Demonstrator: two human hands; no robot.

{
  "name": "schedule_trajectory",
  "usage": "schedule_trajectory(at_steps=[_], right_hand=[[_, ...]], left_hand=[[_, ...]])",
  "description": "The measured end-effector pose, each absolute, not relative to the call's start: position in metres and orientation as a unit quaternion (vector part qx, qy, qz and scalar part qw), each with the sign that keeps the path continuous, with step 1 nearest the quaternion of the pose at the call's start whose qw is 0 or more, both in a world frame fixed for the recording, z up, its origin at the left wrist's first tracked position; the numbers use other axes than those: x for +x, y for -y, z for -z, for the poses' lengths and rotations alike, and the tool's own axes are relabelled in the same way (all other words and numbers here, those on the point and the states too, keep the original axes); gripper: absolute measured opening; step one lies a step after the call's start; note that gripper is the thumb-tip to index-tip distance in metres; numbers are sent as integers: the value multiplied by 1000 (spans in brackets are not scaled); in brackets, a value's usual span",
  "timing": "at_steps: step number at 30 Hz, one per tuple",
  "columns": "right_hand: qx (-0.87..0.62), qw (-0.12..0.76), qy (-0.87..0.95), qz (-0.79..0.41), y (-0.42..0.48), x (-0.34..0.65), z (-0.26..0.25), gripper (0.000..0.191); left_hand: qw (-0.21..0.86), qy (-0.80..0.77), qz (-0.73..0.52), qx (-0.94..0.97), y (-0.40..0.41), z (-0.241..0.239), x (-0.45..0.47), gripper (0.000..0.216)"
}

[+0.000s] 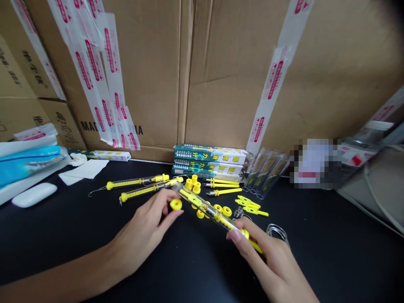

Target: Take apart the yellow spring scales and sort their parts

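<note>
My right hand (261, 252) grips the lower end of a clear tubular spring scale (217, 214), which slants up to the left with yellow parts and a metal spring inside. Between the thumb and fingers of my left hand (151, 231) is a yellow ring-shaped cap (176, 205), just below the tube's upper end and apart from it. Several yellow rings (226, 211) and flanged caps (196, 187) lie behind the tube, some partly hidden by it. Right of them are yellow flat pieces (252, 206) and yellow rods with metal tips (224, 191).
Two spring scales (139, 182) lie at left, one with a hook. Stacked printed boxes (208, 160) stand against the cardboard wall (151, 75). Clear tubes (265, 172) and metal wire hooks (277, 231) are at right. A white mouse (34, 195) sits far left beside paper.
</note>
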State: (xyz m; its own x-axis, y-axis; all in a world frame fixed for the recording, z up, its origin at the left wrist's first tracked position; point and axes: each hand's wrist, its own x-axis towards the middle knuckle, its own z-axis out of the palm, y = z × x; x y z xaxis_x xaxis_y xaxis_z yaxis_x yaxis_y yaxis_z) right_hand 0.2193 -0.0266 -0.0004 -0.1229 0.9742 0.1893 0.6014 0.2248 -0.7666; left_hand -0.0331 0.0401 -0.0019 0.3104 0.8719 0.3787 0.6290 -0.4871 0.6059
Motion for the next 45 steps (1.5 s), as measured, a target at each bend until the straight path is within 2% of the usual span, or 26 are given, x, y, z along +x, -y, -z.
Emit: schedule_trajectory(at_steps=[3,6,10,13,20,26,33,35,39,45], right_hand=[[-558,354,703,-262,26,219,0,36],[-556,360,704,-254,26,219,0,37],[-563,359,704,-244,27,219,1,35],[-562,366,703,-237,27,220,1,33],[-537,372,737,-175,29,221,-2,27],[-478,354,794,-129,34,214,-1,25],[-468,268,840,-61,27,218,4,7],[-467,274,840,-31,25,219,3,14],[-448,312,838,22,25,219,0,45],[-383,331,862,24,24,210,-4,51]], left_hand=[[133,-465,-341,806,-43,1,-36,8],[140,-458,-301,825,-47,0,-37,5],[148,-456,-311,821,-47,-1,-35,6],[195,-460,-295,815,-47,-1,-35,3],[280,-489,-333,756,-56,4,-36,10],[371,-484,-394,688,-68,-3,-41,24],[427,-460,-408,664,-71,-12,-42,36],[433,-453,-404,666,-67,-14,-40,36],[438,-442,-384,683,-58,-17,-38,28],[404,-418,-353,733,-48,-12,-38,17]])
